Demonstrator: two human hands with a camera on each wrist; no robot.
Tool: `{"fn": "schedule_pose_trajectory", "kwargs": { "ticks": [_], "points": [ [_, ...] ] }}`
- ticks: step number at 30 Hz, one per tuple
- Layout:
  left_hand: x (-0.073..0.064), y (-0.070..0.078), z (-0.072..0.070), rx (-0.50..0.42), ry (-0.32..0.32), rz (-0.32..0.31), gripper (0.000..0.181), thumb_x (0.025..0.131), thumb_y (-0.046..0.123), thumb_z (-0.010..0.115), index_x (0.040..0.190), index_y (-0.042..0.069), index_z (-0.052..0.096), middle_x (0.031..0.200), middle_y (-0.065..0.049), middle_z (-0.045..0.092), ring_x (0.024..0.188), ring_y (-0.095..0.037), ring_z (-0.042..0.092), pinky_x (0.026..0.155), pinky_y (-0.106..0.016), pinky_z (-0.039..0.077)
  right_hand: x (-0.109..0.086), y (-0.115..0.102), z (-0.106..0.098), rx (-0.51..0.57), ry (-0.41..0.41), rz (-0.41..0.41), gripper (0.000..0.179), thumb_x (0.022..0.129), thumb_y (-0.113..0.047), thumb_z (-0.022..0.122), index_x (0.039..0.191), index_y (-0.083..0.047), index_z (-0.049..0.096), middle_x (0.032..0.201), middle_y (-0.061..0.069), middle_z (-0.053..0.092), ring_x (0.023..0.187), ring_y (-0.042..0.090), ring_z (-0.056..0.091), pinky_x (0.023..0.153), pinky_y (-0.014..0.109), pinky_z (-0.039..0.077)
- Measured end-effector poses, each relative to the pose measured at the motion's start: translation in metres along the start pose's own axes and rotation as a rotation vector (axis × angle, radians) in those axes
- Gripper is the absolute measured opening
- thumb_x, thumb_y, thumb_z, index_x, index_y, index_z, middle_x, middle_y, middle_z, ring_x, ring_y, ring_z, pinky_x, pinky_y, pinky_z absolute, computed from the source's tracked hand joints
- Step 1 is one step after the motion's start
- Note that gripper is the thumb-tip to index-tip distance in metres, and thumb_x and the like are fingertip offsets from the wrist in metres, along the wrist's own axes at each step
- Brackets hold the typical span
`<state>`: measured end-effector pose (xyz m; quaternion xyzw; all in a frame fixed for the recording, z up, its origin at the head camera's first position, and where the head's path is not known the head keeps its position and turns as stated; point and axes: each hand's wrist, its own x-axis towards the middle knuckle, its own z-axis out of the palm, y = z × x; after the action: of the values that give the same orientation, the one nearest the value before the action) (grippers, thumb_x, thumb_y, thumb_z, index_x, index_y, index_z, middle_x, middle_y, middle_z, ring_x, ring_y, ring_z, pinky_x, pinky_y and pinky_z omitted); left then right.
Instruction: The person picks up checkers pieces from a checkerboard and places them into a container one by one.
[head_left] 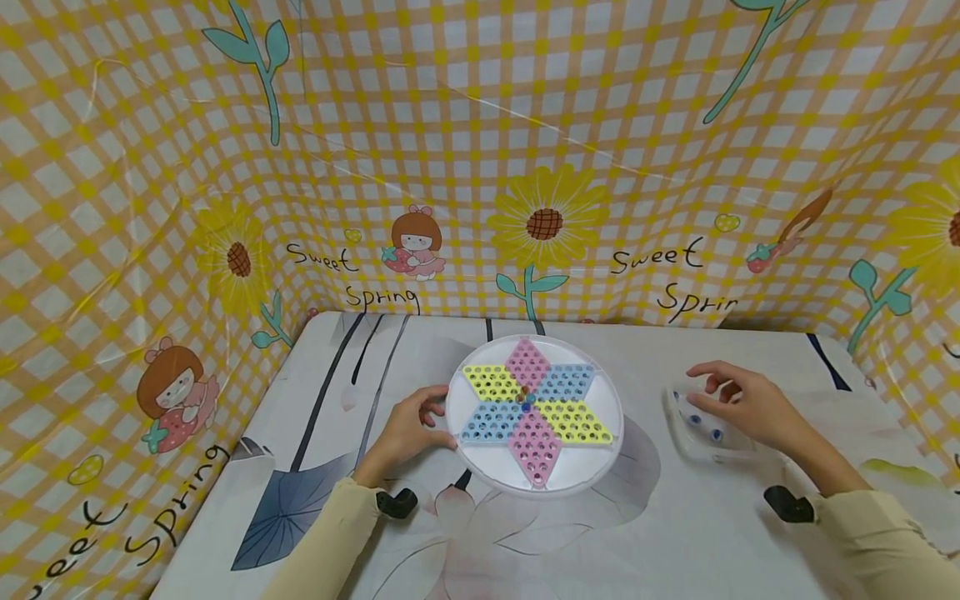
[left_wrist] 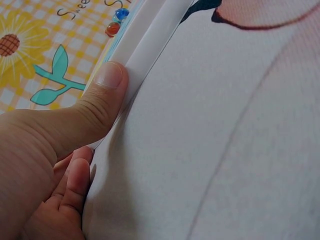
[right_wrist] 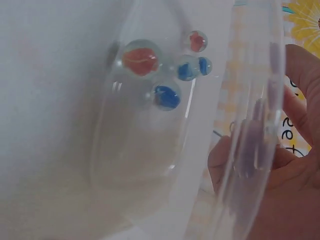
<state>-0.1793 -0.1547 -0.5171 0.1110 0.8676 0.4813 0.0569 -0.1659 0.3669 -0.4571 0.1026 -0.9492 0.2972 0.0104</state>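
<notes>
A round white Chinese checkers board [head_left: 491, 460] with a pink, yellow and blue star lies on the table. Near the star's centre sit several marbles [head_left: 527, 407], orange and blue among them. My left hand [head_left: 405, 429] holds the board's left edge, its thumb [left_wrist: 107, 85] pressed to the white side wall and the fingers bent below. To the right, my right hand [head_left: 738, 404] hovers over a clear plastic box [head_left: 670, 425], fingers loosely bent, nothing visible between them. Inside that box are a large red marble [right_wrist: 141, 60], a blue marble [right_wrist: 167, 97] and others.
A cloth printed with leaves and flowers covers the table [head_left: 570, 550]. Behind it and at the sides hangs a yellow checked curtain [head_left: 465, 167]. Black wrist straps [head_left: 397, 503] are worn at both cuffs.
</notes>
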Motion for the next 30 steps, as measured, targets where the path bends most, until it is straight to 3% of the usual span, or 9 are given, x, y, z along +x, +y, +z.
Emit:
{"fn": "schedule_pose_trajectory", "kwargs": {
  "ticks": [8, 30],
  "points": [
    [0.002, 0.001, 0.000, 0.007, -0.002, -0.008, 0.087, 0.066, 0.012, 0.098, 0.143, 0.012, 0.059, 0.104, -0.003, 0.068, 0.086, -0.016, 0.058, 0.079, -0.032, 0.050, 0.007, -0.007, -0.003, 0.003, -0.018, -0.015, 0.044, 0.095, -0.030, 0.076, 0.131, -0.008, 0.063, 0.100, 0.010, 0.059, 0.086, 0.024, 0.057, 0.064, 0.025, 0.050],
    [0.001, -0.002, 0.001, 0.009, 0.004, 0.006, 0.087, 0.065, 0.013, 0.098, 0.142, 0.012, 0.059, 0.103, -0.003, 0.068, 0.086, -0.016, 0.058, 0.079, -0.034, 0.051, 0.028, -0.039, -0.005, -0.020, -0.009, -0.098, 0.038, 0.093, -0.026, 0.079, 0.125, -0.011, 0.067, 0.101, 0.009, 0.063, 0.088, 0.024, 0.059, 0.067, 0.026, 0.050]
  ]
}}
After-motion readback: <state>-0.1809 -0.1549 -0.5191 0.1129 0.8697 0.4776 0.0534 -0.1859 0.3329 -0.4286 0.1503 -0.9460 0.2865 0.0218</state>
